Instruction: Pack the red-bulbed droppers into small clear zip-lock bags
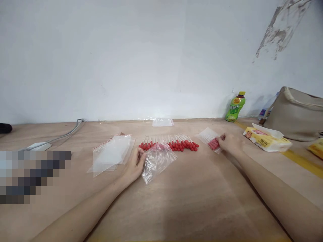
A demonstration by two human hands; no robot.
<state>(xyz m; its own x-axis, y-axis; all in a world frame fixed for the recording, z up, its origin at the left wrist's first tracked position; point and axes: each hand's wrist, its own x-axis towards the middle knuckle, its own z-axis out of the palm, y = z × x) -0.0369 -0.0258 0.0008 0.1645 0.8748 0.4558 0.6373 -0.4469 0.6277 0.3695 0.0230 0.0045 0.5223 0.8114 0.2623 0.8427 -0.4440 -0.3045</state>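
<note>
A row of several droppers with red bulbs (pixel 176 144) lies across the middle of the wooden table (pixel 191 201). My left hand (pixel 135 164) grips the edge of an empty clear zip bag (pixel 157 160) just in front of the row's left end. My right hand (pixel 229 143) rests closed on a filled clear bag with red droppers inside (pixel 211 140), right of the row. A stack of empty zip bags (pixel 112 154) lies to the left of my left hand.
More clear bags (pixel 163 122) lie by the wall. A green bottle (pixel 235 107), a tissue pack (pixel 267 138) and a beige bag (pixel 296 114) stand at the right. A grey cable (pixel 63 136) runs along the left. A yellow strip (pixel 300 160) crosses the right side.
</note>
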